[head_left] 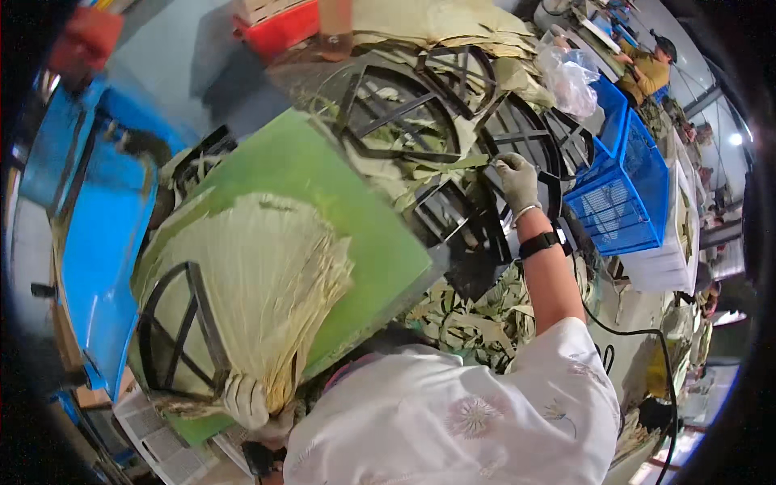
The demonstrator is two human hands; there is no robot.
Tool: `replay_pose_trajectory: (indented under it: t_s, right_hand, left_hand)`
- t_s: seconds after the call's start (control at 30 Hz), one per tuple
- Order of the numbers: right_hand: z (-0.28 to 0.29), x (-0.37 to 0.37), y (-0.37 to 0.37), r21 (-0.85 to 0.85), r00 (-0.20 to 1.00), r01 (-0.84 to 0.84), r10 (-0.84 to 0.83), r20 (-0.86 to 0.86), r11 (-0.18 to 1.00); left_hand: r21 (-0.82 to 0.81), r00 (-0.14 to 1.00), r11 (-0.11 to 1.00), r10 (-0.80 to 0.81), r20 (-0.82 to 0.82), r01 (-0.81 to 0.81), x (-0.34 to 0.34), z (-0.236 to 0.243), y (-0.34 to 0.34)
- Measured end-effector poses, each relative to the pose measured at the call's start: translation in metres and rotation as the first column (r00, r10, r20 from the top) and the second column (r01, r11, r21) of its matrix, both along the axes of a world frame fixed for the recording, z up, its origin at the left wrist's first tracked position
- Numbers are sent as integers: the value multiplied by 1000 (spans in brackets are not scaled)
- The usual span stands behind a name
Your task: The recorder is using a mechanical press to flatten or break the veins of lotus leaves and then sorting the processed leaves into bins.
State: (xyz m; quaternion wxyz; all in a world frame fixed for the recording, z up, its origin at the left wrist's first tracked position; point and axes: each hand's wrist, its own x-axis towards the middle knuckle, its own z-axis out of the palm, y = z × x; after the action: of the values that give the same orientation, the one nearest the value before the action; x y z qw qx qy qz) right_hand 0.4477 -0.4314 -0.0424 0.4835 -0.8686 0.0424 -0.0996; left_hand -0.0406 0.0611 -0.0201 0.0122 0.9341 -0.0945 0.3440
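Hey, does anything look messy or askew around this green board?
Yes. Right of the green board, black frames lie jumbled at differing angles, with leaf-like scraps strewn beside them; that side looks untidy.

Counted elements: gloved hands, two, left (pixel 245 402) and right (pixel 519 179); green board (pixel 356 226), one; pale leaf stack (pixel 259 259), one; black segmented frames (pixel 179 347), one on the stack, at least five beyond the board; clear plastic bag (pixel 572 85), one; black wristband (pixel 540 244), one.

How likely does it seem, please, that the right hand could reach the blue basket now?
Probably yes: the blue basket stands just right of the right hand, with only black frames visible between.
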Motion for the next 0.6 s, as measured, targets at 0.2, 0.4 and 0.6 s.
replay_pose_trajectory:
  t_s: [0.2,0.4,0.6]
  right_hand:
    - [-4,84,-123,-416,895,445,-410,177,793]
    - [-19,142,-210,-654,918,222,-381,-110,723]
    - [-18,181,-303,-831,940,-327,60,-337,450]
  left_hand:
    - [-96,962,990,77,-264,-106,13,43,-34]
    - [53,716,901,376,-588,-430,-16,48,-46]
    - [-2,782,945,270,-562,-327,-23,34,-27]
